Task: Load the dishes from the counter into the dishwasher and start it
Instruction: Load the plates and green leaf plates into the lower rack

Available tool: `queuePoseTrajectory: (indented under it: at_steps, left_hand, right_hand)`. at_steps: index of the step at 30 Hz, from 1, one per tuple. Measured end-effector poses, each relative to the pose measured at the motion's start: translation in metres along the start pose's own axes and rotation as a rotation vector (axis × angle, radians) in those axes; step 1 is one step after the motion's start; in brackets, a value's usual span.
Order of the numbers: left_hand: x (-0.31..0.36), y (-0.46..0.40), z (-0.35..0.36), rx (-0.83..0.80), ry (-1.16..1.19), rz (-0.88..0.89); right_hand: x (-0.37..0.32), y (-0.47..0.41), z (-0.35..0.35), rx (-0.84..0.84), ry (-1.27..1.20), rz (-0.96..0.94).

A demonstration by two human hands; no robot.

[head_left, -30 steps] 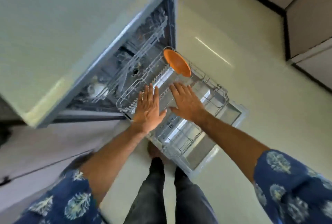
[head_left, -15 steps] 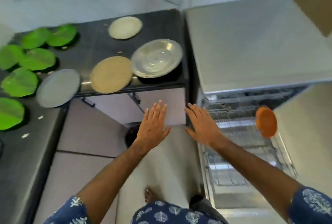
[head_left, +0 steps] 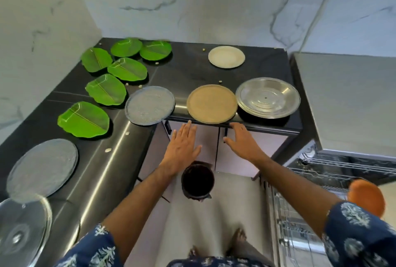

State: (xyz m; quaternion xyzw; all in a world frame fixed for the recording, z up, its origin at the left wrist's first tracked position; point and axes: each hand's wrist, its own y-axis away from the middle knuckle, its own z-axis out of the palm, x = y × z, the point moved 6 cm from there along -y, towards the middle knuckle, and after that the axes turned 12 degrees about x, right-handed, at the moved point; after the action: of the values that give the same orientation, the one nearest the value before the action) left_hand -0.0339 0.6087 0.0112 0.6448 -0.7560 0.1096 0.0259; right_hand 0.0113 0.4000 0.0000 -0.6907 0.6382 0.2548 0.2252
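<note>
My left hand (head_left: 183, 149) and my right hand (head_left: 243, 141) are stretched out flat and empty, just below the front edge of the black counter (head_left: 188, 74). Right above them lies a tan round plate (head_left: 212, 103), overhanging the edge. A steel plate (head_left: 267, 97) sits to its right, a grey speckled plate (head_left: 150, 105) to its left, a small cream plate (head_left: 226, 56) further back. Several green leaf-shaped plates (head_left: 106, 89) line the left side. The dishwasher (head_left: 347, 104) stands open at the right, its pulled-out lower rack (head_left: 295, 224) holding an orange plate (head_left: 367, 197).
A dark round bin (head_left: 197, 181) stands on the floor under my hands. Two more grey and glass plates (head_left: 42, 166) lie at the near left of the counter. Cabinet doors (head_left: 235, 153) close off the space below. My feet are on the pale floor (head_left: 214, 224).
My view swung from the dishwasher rack over to the counter. Both empty hands moved up and forward, now near the counter's front edge by the tan plate.
</note>
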Motion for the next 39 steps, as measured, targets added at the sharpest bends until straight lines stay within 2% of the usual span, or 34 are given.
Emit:
queuePoseTrajectory:
  at_steps: [7,10,13,18,24,26,28,30,34,39]
  left_hand:
    - [-0.035,-0.046,0.007,-0.031,0.039,-0.001]
    - [-0.05,-0.061,0.012,-0.065,0.013,-0.011]
    - [-0.066,-0.071,0.019,-0.092,-0.023,-0.018]
    - [-0.098,-0.074,0.027,-0.041,-0.052,-0.056]
    - [-0.124,-0.073,0.025,0.011,-0.048,-0.034]
    - [-0.125,-0.073,0.022,0.059,-0.007,0.014]
    - [-0.117,-0.073,0.019,0.123,0.116,0.086]
    - [-0.106,-0.074,0.018,0.124,0.36,0.103]
    - [-0.062,-0.083,0.033,-0.165,0.898,0.041]
    - [0.048,-0.088,0.05,-0.363,1.099,0.165]
  right_hand:
    - [0.007,-0.053,0.038,0.02,-0.523,0.632]
    - [0.014,-0.065,0.058,0.056,-0.727,0.826]
    - [0.017,-0.071,0.07,0.139,-0.844,0.889]
    - [0.022,-0.068,0.078,0.21,-0.948,0.915]
    - [0.019,-0.041,0.093,0.033,-1.177,1.008]
    - [0.017,-0.028,0.092,0.042,-1.212,1.03]
    - [0.018,-0.008,0.087,0.089,-1.191,1.057]
    - [0.022,0.017,0.08,0.14,-1.155,1.073]
    - [0.034,0.066,0.052,0.29,-1.16,1.076]
    - [0.077,0.134,0.006,0.47,-1.142,1.043]
